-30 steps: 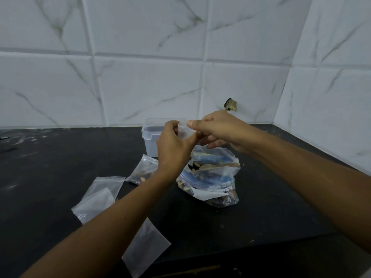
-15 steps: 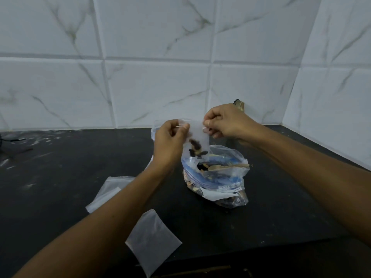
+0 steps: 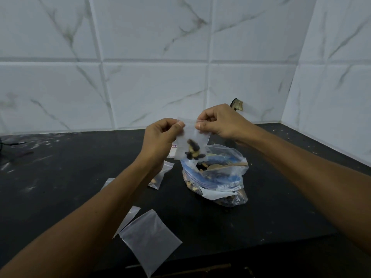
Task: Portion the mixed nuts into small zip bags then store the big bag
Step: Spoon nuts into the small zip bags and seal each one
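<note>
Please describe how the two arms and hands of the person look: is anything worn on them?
Both arms are bare as far as the picture shows: no sleeves are visible. The left hand and the right hand wear no gloves, and no rings, watch or bracelets can be seen on the fingers or wrists. No markings are visible.

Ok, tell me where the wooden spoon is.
In the head view, the wooden spoon lies inside the open big bag of nuts on the black counter, right of centre, just below the small bag both hands hold.
</note>
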### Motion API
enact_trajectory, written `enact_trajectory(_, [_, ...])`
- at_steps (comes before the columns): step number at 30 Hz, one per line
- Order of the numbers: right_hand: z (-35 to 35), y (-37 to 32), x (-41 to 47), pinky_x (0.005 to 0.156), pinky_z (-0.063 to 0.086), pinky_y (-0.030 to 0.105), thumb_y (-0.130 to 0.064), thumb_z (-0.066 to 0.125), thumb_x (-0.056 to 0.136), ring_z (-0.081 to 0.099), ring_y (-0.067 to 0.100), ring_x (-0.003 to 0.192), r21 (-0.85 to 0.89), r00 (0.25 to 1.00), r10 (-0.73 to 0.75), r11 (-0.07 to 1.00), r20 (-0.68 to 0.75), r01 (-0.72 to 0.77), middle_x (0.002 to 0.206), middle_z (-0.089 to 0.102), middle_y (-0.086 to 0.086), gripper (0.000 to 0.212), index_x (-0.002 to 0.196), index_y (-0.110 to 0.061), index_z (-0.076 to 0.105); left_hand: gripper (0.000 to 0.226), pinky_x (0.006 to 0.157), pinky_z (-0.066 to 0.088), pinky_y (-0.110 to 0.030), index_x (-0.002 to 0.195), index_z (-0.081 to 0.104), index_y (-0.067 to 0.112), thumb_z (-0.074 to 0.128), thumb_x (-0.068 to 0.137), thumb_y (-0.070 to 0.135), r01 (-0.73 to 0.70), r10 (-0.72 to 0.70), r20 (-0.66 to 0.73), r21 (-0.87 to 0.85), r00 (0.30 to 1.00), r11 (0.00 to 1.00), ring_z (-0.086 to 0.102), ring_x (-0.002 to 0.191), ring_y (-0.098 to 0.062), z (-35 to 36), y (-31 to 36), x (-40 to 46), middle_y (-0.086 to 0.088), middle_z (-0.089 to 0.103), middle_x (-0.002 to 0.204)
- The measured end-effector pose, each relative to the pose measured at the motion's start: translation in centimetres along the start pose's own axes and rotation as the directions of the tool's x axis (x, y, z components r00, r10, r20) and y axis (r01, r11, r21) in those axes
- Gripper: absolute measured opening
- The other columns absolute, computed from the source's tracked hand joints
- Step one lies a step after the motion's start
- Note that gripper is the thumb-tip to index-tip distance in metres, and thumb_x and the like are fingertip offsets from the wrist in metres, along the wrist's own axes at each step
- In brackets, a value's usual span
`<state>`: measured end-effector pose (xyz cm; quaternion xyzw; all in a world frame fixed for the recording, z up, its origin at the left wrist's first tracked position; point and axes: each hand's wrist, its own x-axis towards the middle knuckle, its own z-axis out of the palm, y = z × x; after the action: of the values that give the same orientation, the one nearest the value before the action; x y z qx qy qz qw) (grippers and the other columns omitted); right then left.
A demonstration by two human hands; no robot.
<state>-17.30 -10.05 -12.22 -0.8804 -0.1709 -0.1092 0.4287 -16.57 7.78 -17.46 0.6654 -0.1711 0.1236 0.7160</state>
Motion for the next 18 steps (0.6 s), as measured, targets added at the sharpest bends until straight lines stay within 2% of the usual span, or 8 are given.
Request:
enact_trajectory(2, [-0.07, -0.19, 0.06, 0.059, 0.048, 0.010, -0.008, 0.069, 0.085, 0.062, 0.001, 0.061, 0.020, 1.000, -0.007, 1.000, 0.012, 0.007, 0.075, 0.070, 0.010, 0.009, 0.089, 0.000, 0.071, 0.013, 0.071, 0.049, -0.027, 0.083, 0.068, 0.008, 0.061, 0.093, 0.011, -0.006, 0.006, -0.001, -0.003, 1.000, 1.000, 0.056, 0.066, -0.009, -0.13, 0.07, 0.01, -0.003, 0.062, 0.073])
enact_trajectory(6, [-0.02, -0.50, 0.13, 0.054, 0.044, 0.010, -0.009, 0.068, 0.086, 0.062, 0.002, 0.062, 0.033, 0.999, -0.004, 0.999, 0.035, 0.003, 0.074, 0.070, 0.007, 0.006, 0.087, -0.004, 0.071, 0.012, 0.078, 0.047, -0.037, 0.085, 0.068, 0.010, 0.061, 0.094, 0.014, 0.014, -0.012, 0.040, -0.034, 0.999, 0.999, 0.056, 0.079, -0.022, -0.40, 0.09, 0.18, -0.008, 0.063, 0.079])
enact_trajectory(9, [-0.22, -0.67, 0.27, 0.053, 0.044, 0.009, -0.009, 0.068, 0.086, 0.062, 0.001, 0.061, 0.015, 0.999, -0.014, 1.000, 0.044, 0.013, 0.073, 0.070, 0.006, 0.005, 0.087, -0.005, 0.070, 0.008, 0.078, 0.051, -0.036, 0.089, 0.069, 0.008, 0.063, 0.092, 0.013, 0.017, -0.016, 0.068, -0.016, 0.998, 1.000, 0.060, 0.077, -0.019, -0.28, 0.25, 0.23, -0.008, 0.065, 0.079])
enact_trajectory(12, [-0.04, -0.81, 0.47, 0.057, 0.046, 0.013, -0.009, 0.069, 0.085, 0.061, 0.004, 0.064, 0.000, 0.997, -0.026, 1.000, 0.071, 0.026, 0.074, 0.068, 0.005, 0.006, 0.090, -0.006, 0.071, 0.009, 0.071, 0.052, -0.032, 0.088, 0.070, 0.007, 0.063, 0.092, 0.010, -0.004, 0.002, 0.073, 0.022, 0.997, 1.000, 0.061, 0.071, -0.016, -0.06, 0.42, 0.24, -0.008, 0.066, 0.076])
enact_trajectory(16, [0.35, -0.83, 0.71, 0.065, 0.049, 0.014, -0.011, 0.070, 0.084, 0.062, 0.006, 0.067, -0.001, 0.993, -0.080, 0.997, 0.085, 0.080, 0.077, 0.070, 0.011, 0.004, 0.086, -0.007, 0.071, 0.011, 0.071, 0.051, -0.033, 0.082, 0.069, 0.007, 0.064, 0.091, 0.010, -0.034, 0.029, 0.073, 0.068, 0.997, 0.997, 0.061, 0.073, -0.020, -0.20, 0.46, 0.11, -0.013, 0.066, 0.079])
enact_trajectory(18, [0.41, -0.79, 0.78, 0.067, 0.050, 0.014, -0.011, 0.070, 0.085, 0.063, 0.004, 0.066, -0.013, 0.991, -0.096, 0.995, 0.096, 0.097, 0.076, 0.070, 0.008, 0.003, 0.084, -0.009, 0.071, 0.011, 0.070, 0.051, -0.030, 0.084, 0.069, 0.005, 0.064, 0.091, 0.011, -0.036, 0.030, 0.083, 0.075, 0.996, 0.997, 0.062, 0.071, -0.017, -0.32, 0.44, -0.02, -0.012, 0.066, 0.077])
